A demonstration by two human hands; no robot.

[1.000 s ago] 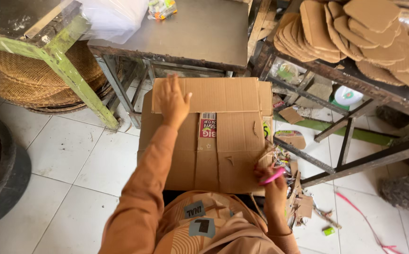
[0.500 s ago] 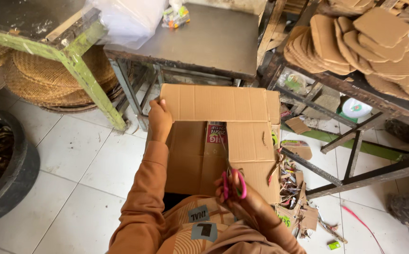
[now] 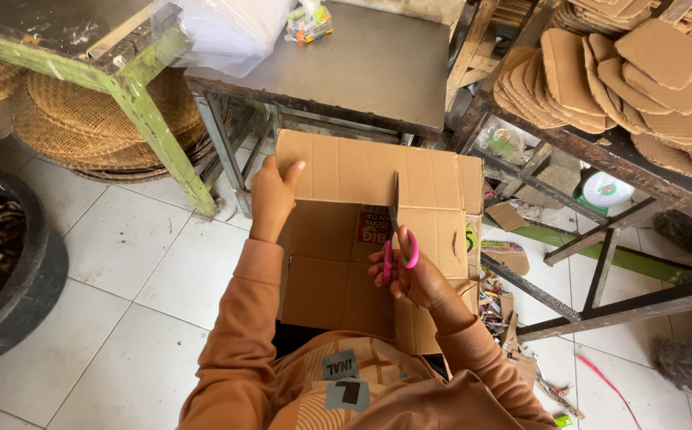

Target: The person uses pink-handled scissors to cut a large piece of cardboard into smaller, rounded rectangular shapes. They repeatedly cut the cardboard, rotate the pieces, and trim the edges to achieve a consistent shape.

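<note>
Cardboard box (image 3: pixel 362 239), red label inside: left hand (image 3: pixel 272 195) fingers clamped on flap, right hand (image 3: pixel 411 275) grips pink scissors (image 3: pixel 397 239).

grey metal table (image 3: pixel 362 56) at top centre — round woven baskets (image 3: pixel 83 127) to its left, rounded brown cardboard cutouts (image 3: pixel 617 72) stacked to its right.

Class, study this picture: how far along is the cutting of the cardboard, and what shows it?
Early. Done: rounded cardboard cut-outs already pile on the dark metal rack, and scraps litter the white tiled floor. In hand: the left hand grips the flattened brown cardboard box; the right hand holds pink-handled scissors on it. Left: the box looks mostly uncut.
</note>
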